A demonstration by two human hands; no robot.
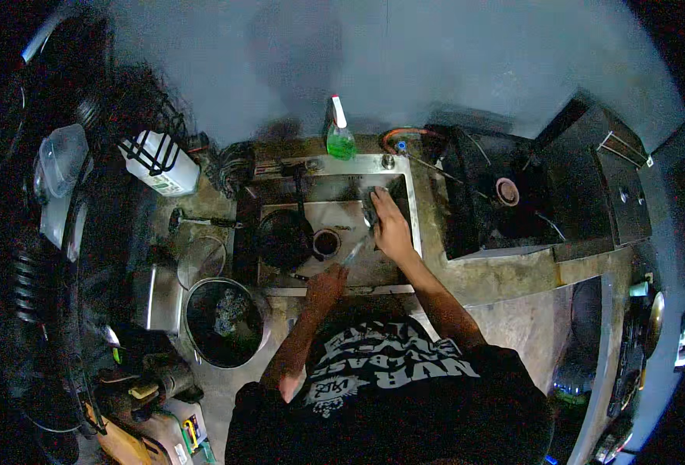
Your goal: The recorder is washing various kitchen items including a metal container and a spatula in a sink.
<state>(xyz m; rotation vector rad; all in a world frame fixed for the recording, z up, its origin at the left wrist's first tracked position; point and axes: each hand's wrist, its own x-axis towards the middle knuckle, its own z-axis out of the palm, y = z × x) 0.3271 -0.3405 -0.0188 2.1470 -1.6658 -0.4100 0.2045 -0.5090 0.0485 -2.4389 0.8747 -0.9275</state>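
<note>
My left hand point(326, 285) is closed around the near end of a slender, shiny utensil point(354, 253), perhaps a knife, which points up and right over the metal sink basin point(342, 214). Higher up, by the basin's right wall, my right hand point(391, 228) grips a dark pad or cloth point(369, 203); its exact kind is hard to tell. A black frying pan point(283, 239) rests in the left of the basin, its handle toward the back. Beside the pan is the round drain point(326, 242). Another small utensil point(290, 273) lies below the pan, partly in shadow.
A spray bottle of green liquid point(341, 139) stands behind the sink, near the wall. Left are a large round pot point(225, 322), a clear round container point(202, 263) and a white jug point(165, 168). A dark stove point(499, 197) sits on the right.
</note>
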